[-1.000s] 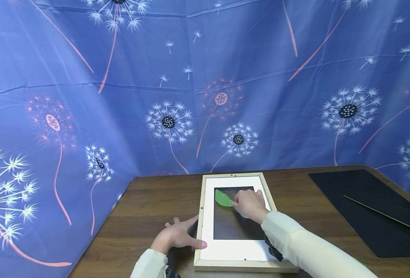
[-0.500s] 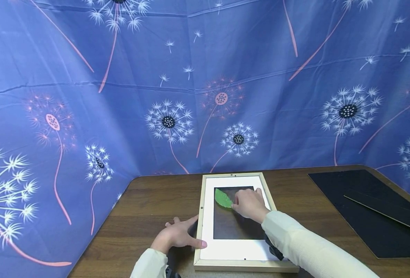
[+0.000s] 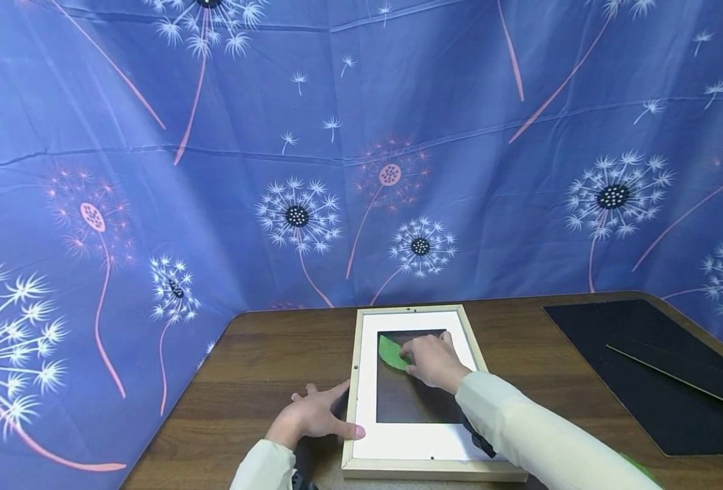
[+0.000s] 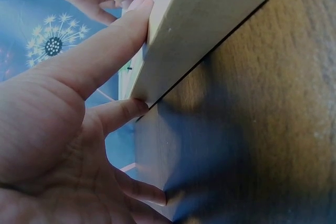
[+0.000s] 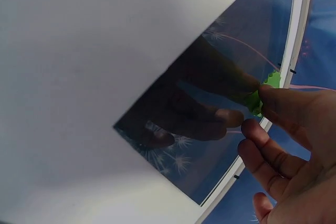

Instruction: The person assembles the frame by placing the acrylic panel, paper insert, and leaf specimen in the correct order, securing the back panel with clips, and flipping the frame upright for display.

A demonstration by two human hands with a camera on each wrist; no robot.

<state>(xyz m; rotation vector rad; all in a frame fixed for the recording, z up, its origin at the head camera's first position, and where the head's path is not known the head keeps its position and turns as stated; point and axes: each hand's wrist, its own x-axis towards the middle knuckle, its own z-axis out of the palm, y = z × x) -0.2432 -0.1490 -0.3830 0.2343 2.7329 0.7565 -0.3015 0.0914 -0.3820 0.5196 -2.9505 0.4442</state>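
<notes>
A pale wooden picture frame [image 3: 434, 469] lies on the table, with a white mat [image 3: 410, 441] around a dark glossy window [image 3: 407, 401]. A green leaf [image 3: 390, 352] with a toothed edge lies over the window's upper left. My right hand [image 3: 437, 361] reaches across the frame and pinches the leaf's right edge between thumb and index finger; in the right wrist view the fingertips cover part of the leaf [image 5: 272, 80]. My left hand [image 3: 315, 412] steadies the frame's left side, its thumb on the rim and index finger against the outer wall [image 4: 194, 30], fingers nearly straight.
Black boards [image 3: 643, 367] lie at the table's right, a narrow piece on a larger one. A bit of something green [image 3: 639, 468] shows beside my right sleeve. A blue dandelion-print cloth [image 3: 490, 224] hangs behind the brown wooden table [image 3: 275, 354].
My right fingers have shifted slightly left, further onto the leaf, and spread a little. The leaf has turned slightly. A green bit now shows past my right sleeve. The left hand is still.
</notes>
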